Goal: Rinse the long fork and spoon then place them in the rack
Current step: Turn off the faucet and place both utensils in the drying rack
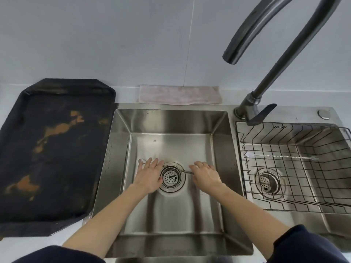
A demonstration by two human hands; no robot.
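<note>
Hands (150,175) low over utensil (182,170)

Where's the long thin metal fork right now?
The long thin metal fork lies across the black wire rack in the right basin, right of the hands.

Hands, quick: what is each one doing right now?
Left hand: open, fingers spread flat over the long utensil on the sink floor.
Right hand: fingers curled at the utensil's other end; grip cannot be told.

Brushed steel sink (121,149), wire rack (284,204), rust-stained tray (57,149)
</note>
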